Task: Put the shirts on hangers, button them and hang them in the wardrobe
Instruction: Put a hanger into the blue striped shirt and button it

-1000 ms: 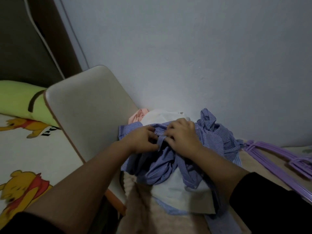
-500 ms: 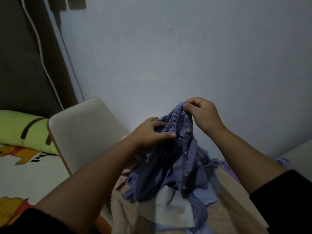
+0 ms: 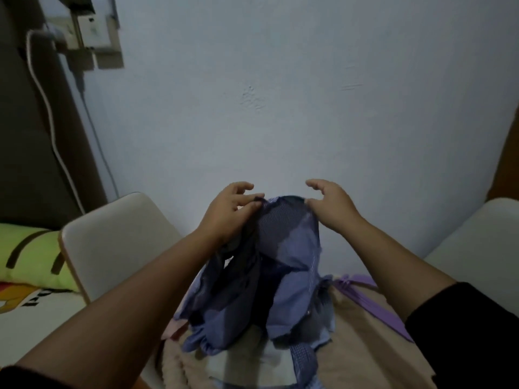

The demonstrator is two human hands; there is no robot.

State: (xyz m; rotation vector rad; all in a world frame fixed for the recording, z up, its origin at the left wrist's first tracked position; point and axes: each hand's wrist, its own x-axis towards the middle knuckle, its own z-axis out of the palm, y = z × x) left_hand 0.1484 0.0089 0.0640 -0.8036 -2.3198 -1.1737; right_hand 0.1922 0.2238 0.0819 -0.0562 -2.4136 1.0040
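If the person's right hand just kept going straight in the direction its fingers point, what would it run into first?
The right hand points leftward, toward the left hand. Only open air shows between them above the blue checked shirt both hold, so it would probably meet the left hand's fingers first, though depth is hard to judge.

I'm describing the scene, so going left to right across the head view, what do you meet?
Green pillow → white chair back → left hand → blue checked shirt → right hand → purple plastic hangers.

A blue finely checked shirt [image 3: 292,248] is showing at centre, purple hangers [image 3: 373,301] lying right, a lime-green pillow [image 3: 31,256] left, against a pale blue-grey wall [image 3: 309,94].
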